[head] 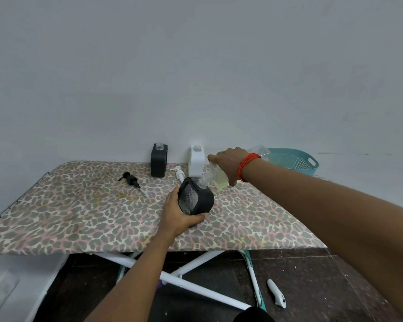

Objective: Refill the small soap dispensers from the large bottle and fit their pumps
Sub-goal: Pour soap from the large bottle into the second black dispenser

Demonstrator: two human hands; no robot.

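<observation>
Leopard-print ironing board (79,217) bore everything. Above its middle, the right hand (230,162) gripped the large clear bottle (219,178), tipped neck-down to the mouth of a tilted black dispenser (196,201), around which the left hand (179,214) curled its fingers. A black pump (130,181) lay well apart to the left.

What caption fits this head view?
Right hand tips the large bottle into a black dispenser gripped by the left hand.
</observation>
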